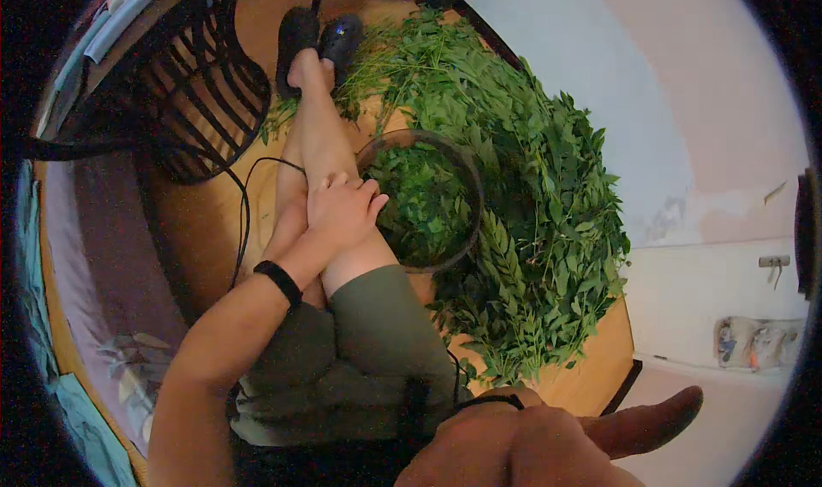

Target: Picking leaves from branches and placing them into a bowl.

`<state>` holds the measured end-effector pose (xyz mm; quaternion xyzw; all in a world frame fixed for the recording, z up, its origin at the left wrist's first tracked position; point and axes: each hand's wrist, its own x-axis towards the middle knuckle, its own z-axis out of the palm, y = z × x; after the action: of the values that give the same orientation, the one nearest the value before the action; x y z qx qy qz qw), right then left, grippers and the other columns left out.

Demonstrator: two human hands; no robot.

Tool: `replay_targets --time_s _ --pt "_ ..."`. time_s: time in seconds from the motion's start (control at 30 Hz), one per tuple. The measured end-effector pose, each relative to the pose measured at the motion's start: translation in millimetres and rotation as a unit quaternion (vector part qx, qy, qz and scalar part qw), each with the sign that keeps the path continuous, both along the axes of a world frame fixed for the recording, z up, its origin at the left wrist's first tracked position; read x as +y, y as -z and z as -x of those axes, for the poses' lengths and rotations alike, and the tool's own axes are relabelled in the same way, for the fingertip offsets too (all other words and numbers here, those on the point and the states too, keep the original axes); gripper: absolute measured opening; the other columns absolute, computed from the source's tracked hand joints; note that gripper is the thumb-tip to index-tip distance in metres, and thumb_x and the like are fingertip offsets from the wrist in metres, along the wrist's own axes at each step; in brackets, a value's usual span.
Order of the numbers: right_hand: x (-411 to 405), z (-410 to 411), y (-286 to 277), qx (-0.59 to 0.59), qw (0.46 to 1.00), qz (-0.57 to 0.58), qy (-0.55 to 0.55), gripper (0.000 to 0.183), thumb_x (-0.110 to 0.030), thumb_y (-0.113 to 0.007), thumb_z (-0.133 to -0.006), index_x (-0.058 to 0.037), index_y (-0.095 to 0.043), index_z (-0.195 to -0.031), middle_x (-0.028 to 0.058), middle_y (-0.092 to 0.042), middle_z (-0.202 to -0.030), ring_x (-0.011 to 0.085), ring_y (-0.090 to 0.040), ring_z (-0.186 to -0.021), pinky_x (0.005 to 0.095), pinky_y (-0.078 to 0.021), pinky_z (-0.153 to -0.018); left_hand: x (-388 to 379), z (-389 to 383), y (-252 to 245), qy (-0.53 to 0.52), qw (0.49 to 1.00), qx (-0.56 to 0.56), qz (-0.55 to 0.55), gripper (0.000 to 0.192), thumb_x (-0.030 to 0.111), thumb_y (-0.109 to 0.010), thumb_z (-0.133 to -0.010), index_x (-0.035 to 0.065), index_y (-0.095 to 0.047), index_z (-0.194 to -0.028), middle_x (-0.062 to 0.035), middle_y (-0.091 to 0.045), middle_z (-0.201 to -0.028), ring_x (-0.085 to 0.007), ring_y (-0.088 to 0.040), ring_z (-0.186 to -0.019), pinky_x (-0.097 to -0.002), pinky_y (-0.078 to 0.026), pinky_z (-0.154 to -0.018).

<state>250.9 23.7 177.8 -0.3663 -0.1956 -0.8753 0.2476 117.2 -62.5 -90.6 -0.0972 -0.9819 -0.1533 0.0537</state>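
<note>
My left hand point(343, 208) rests on my bare crossed leg near the knee, its fingers a little apart; a black band circles that wrist. Close to the camera at the lower right is my right hand point(546, 439), with one digit sticking out to the right; its other fingers are hidden. Beside my leg stands a round tub or basket point(478, 214) with a dark rim, holding loose green leaves point(424, 195). A large heap of leafy green stems point(546, 185) curves around its far and right sides on the wooden floor.
A black slatted chair point(205, 102) stands at the upper left, with a dark cable point(244, 224) running near my legs. Left of me is a bed or cushion with patterned fabric point(83, 262). A pale wall point(610, 57) and a white door point(681, 294) with a handle bound the right side.
</note>
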Motion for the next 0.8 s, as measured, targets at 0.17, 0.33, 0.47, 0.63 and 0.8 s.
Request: replay_targets --time_s 0.17,0.33,0.47,0.63,0.8 --pt "-1 -24 3 -0.012 0.993 0.112 -0.034 0.055 -0.06 -0.056 -0.088 -0.01 -0.05 -0.11 0.0248 -0.061 -0.106 0.0325 -0.067 -0.085 0.0454 -0.0551 -0.076 2 -3 2 0.0 1.0 -0.017 -0.006 0.032 0.04 -0.048 -0.096 0.0131 -0.064 -0.092 -0.0052 -0.069 -0.091 -0.0274 -0.06 -0.097 -0.0443 -0.043 -0.084" --pt "32 -9 27 0.066 0.995 -0.029 0.07 0.039 -0.047 -0.058 -0.094 -0.0091 -0.054 -0.102 0.0207 -0.06 -0.097 0.0263 -0.062 -0.079 0.0386 -0.0509 -0.072 -4 -4 8 0.01 0.995 0.012 -0.1 0.03 0.037 -0.049 -0.096 0.0103 -0.064 -0.096 -0.0113 -0.068 -0.09 -0.031 -0.061 -0.093 -0.046 -0.043 -0.084" --pt "63 8 43 0.166 0.887 -0.394 0.173 0.059 -0.058 -0.032 -0.099 -0.0067 -0.055 -0.08 0.0149 -0.063 -0.079 0.0271 -0.057 -0.07 0.0369 -0.0446 -0.063 -17 9 -7 0.042 0.908 -0.037 -0.416 0.032 0.037 -0.049 -0.099 0.0085 -0.061 -0.091 -0.0033 -0.061 -0.078 -0.0144 -0.056 -0.078 -0.0306 -0.043 -0.071" --pt "60 7 68 0.156 0.707 -0.614 0.315 0.043 -0.031 -0.038 -0.102 -0.0014 -0.058 -0.079 0.008 -0.06 -0.074 0.0166 -0.055 -0.068 0.029 -0.0439 -0.066 -48 12 -81 0.025 0.779 -0.046 -0.625 0.039 0.039 -0.047 -0.102 0.0047 -0.057 -0.087 -0.0011 -0.055 -0.077 -0.0109 -0.048 -0.071 -0.0259 -0.038 -0.064" --pt "55 2 92 0.17 0.626 -0.68 0.342 0.04 -0.018 -0.035 -0.102 0.0007 -0.05 -0.071 0.01 -0.056 -0.069 0.0169 -0.052 -0.066 0.0307 -0.0429 -0.066 -45 -18 -142 0.187 0.477 -0.081 -0.855 0.045 0.045 -0.041 -0.102 0.0076 -0.052 -0.079 -0.0042 -0.049 -0.075 -0.0172 -0.046 -0.072 -0.0296 -0.039 -0.069"
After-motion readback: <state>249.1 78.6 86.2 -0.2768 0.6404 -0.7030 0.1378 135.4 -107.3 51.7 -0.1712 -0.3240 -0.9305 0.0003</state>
